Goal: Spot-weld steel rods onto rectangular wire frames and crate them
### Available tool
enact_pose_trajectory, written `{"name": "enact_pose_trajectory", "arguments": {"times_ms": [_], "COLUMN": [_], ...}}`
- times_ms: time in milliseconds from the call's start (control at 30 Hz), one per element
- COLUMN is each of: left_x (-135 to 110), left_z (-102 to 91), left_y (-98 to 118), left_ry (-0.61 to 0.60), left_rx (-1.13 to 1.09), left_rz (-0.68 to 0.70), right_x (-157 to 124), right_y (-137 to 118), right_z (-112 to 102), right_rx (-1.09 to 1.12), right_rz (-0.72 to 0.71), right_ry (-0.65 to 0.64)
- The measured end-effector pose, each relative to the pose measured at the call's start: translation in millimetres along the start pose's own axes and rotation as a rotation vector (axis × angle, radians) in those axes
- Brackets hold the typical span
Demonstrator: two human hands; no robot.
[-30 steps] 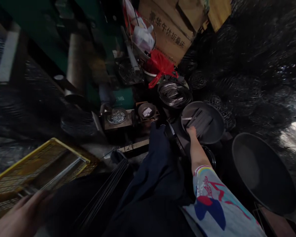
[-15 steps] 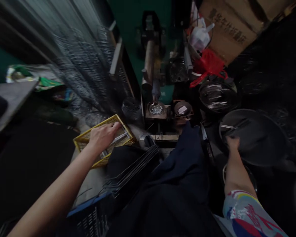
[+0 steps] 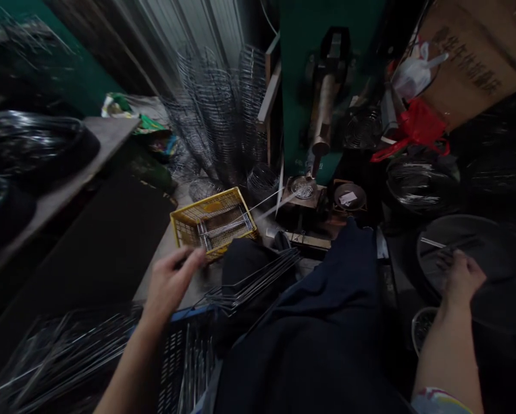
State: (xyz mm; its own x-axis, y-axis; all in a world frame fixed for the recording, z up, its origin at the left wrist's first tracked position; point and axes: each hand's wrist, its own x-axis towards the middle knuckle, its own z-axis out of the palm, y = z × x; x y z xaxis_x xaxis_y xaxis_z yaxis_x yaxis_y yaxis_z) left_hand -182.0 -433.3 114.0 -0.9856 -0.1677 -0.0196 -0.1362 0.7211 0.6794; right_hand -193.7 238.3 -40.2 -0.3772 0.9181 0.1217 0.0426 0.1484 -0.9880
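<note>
My left hand hovers at the near side of a yellow plastic basket, its fingers loosely curled and the thumb apart, with nothing visible in it. Several metal rods lie inside the basket. Across my left thigh rests a bundle of bent metal wires, to the right of that hand. My right hand is over a wide dark round tray. Its fingers are bent together and shadowed, so what they hold is hidden. Beside them in the tray lies a thin bright rod.
Ahead stands a green machine with a small dish of metal bits below its arm. A blue crate of wires is at lower left. Coiled wire stacks, a cardboard box and a red bag stand farther back.
My left hand has moved from above the yellow basket back toward me. The right hand stays at the round tray, its fingers more curled. The whole view has swung left.
</note>
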Motion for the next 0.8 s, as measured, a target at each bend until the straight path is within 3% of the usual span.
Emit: {"name": "enact_pose_trajectory", "arguments": {"times_ms": [67, 167, 300, 400, 567, 700, 800], "left_x": [-38, -74, -85, -86, -96, -98, -90], "left_z": [9.2, 43.5, 99.4, 125.2, 137.0, 130.9, 115.4], "left_y": [-4, -12, -17, -22, -30, -23, -18], "left_ry": [-0.034, -0.100, -0.317, -0.467, -0.527, -0.750, -0.815], "left_rx": [-0.202, -0.506, -0.833, -0.960, -1.065, -1.036, -0.952], "left_rz": [-0.023, -0.087, -0.326, -0.450, -0.592, -0.645, -0.574], "right_x": [-13, -30, -58, -91, -159, -191, -197], "right_y": [-16, -39, -68, -84, -71, -42, -43], "right_z": [1, 8, 28, 37, 29, 21, 31], "right_rx": [0.023, -0.028, -0.178, -0.235, -0.242, -0.155, -0.018], "right_rz": [-0.070, -0.147, -0.230, -0.289, -0.166, -0.030, 0.026], "right_ry": [-0.054, -0.136, -0.275, -0.423, -0.643, -0.622, -0.620]}}
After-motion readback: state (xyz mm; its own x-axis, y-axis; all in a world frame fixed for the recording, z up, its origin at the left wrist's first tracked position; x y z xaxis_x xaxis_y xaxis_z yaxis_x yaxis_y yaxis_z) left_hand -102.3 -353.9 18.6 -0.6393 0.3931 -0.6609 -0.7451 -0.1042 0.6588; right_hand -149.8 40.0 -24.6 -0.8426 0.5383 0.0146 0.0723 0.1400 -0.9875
